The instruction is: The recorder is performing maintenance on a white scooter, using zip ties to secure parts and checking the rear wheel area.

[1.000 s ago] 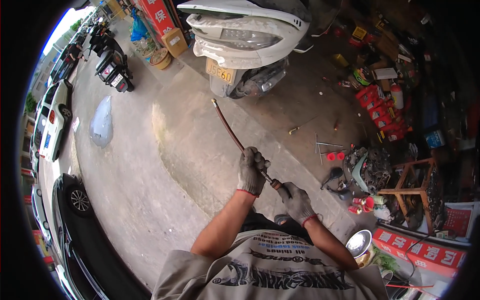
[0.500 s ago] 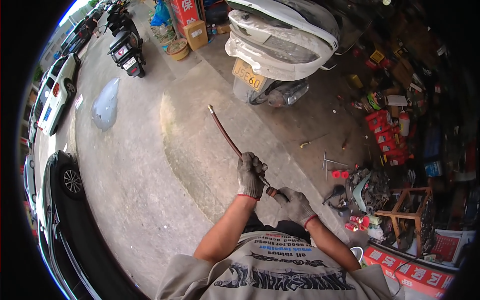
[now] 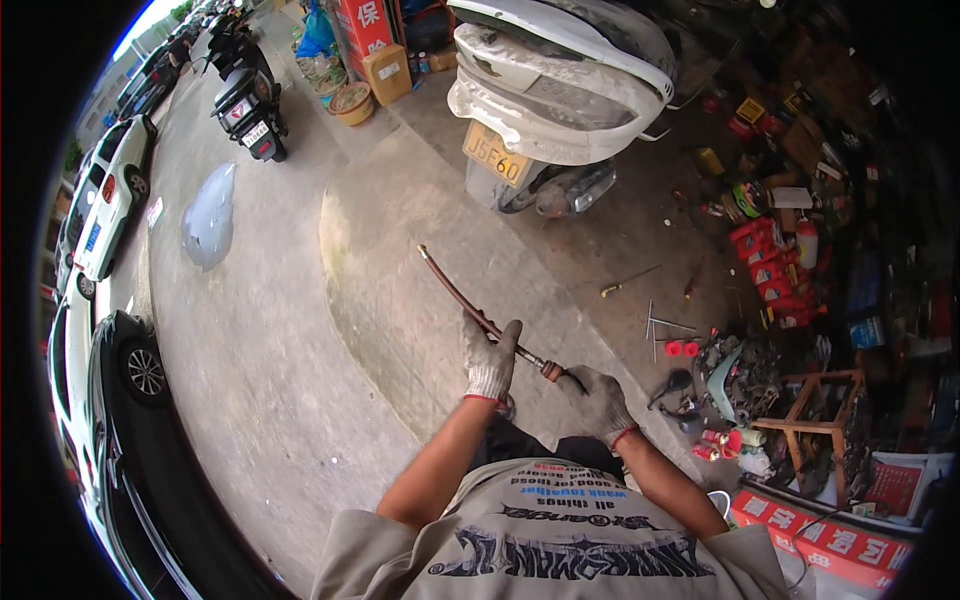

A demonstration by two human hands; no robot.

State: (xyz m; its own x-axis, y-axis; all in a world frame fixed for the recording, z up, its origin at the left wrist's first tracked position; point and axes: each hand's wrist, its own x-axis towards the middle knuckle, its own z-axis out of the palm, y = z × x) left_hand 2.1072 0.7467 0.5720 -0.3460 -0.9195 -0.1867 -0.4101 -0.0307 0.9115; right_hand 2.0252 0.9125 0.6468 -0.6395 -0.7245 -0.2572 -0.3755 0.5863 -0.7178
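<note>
Hose (image 3: 448, 287), brown: tip drawn nearer the body, above concrete floor (image 3: 260, 340). Left hand (image 3: 490, 362): loosened, hose cradled beside thumb. Near end gripped by right hand (image 3: 602, 403). Judged light, springy; best held at collar (image 3: 551, 371).

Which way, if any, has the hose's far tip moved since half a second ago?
Yes: the hose's far tip has moved lower in the view, farther from the parked white scooter.

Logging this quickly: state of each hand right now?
Left hand: open, brown hose running across it.
Right hand: closed, holding the hose's black end.
</note>
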